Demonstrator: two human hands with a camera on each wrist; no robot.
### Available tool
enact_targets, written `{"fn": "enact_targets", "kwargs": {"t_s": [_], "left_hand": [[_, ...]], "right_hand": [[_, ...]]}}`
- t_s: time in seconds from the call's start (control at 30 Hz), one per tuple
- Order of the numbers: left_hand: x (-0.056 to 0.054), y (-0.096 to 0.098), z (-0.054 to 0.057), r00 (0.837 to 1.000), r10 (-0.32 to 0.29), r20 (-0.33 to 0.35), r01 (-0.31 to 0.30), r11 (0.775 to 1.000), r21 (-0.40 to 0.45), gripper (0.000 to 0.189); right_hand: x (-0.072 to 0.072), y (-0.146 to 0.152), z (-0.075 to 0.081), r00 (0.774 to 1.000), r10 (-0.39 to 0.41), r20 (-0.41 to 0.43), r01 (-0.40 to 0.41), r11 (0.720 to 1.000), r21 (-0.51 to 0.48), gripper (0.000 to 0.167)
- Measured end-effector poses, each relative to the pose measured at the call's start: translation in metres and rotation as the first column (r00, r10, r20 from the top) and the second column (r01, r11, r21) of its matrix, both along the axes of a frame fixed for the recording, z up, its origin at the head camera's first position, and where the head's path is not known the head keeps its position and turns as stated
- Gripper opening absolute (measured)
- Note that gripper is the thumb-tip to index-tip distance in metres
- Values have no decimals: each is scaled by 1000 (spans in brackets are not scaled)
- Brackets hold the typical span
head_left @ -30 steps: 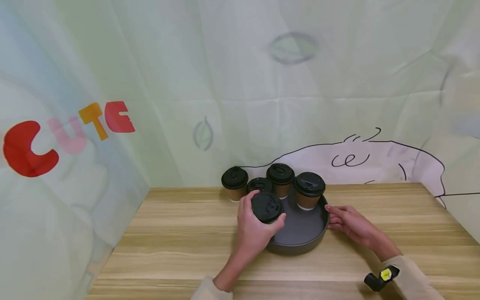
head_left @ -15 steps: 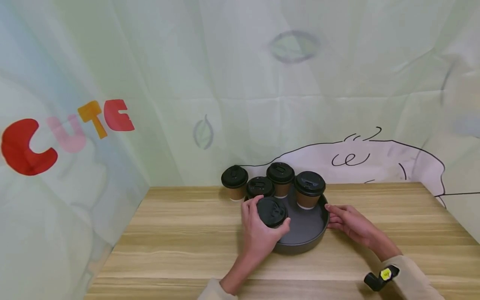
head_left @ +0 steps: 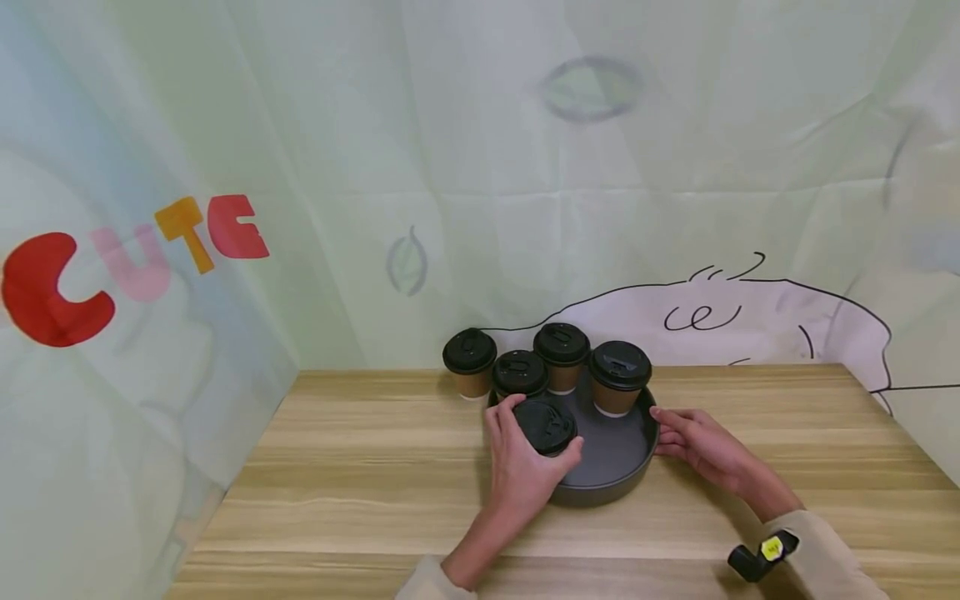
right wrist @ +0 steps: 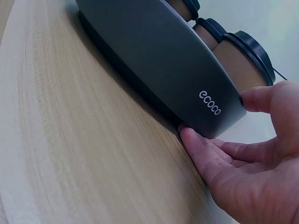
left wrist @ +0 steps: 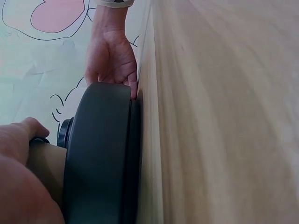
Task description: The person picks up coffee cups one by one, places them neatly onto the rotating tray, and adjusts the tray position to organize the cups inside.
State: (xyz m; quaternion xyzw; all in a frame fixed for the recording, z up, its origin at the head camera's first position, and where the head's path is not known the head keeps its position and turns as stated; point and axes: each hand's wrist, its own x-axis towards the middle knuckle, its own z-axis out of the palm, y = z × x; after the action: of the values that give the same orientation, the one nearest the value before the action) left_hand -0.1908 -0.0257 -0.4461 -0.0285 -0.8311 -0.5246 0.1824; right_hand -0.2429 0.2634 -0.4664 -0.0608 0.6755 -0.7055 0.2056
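My left hand (head_left: pixel 520 467) grips a paper coffee cup (head_left: pixel 546 427) by its sides, just below the black lid. The cup is upright in the near left part of a round dark grey tray (head_left: pixel 611 467); the hand hides most of its brown body. In the left wrist view the tray's wall (left wrist: pixel 98 149) covers the cup's lower end. On the right, my right hand (head_left: pixel 701 450) pinches the tray, thumb at the rim and fingers under its lower edge, as the right wrist view shows. Two cups (head_left: pixel 561 346) (head_left: pixel 620 367) stand along the tray's back, and another lidded cup (head_left: pixel 520 373) sits behind the held one.
Outside the tray's left edge, one more lidded cup (head_left: pixel 470 362) stands on the wooden table (head_left: pixel 337 475). A printed cloth backdrop (head_left: pixel 480 167) rises close behind the table. A small black device (head_left: pixel 761 554) is strapped to the right sleeve.
My left hand has carried its cup slightly right and nearer, over the tray, and has barely moved in the last half second. The right hand and tray stay put.
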Motion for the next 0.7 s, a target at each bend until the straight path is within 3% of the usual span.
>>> {"fn": "enact_targets", "kwargs": {"t_s": [0.23, 0.43, 0.57, 0.7], "left_hand": [[2, -4, 1, 998, 13, -65, -14, 1000, -13, 91], [4, -10, 2, 999, 11, -43, -11, 1000, 16, 91], [3, -20, 2, 997, -1, -74, 8, 996, 93, 73], [-4, -32, 2, 996, 39, -86, -24, 986, 166, 49]], "right_hand": [[0, -2, 0, 1000, -6, -2, 6, 1000, 5, 56], [1, -2, 0, 1000, -16, 3, 16, 1000, 3, 57], [1, -2, 0, 1000, -19, 7, 19, 1000, 2, 59], [1, -2, 1, 1000, -18, 14, 17, 1000, 6, 61]]}}
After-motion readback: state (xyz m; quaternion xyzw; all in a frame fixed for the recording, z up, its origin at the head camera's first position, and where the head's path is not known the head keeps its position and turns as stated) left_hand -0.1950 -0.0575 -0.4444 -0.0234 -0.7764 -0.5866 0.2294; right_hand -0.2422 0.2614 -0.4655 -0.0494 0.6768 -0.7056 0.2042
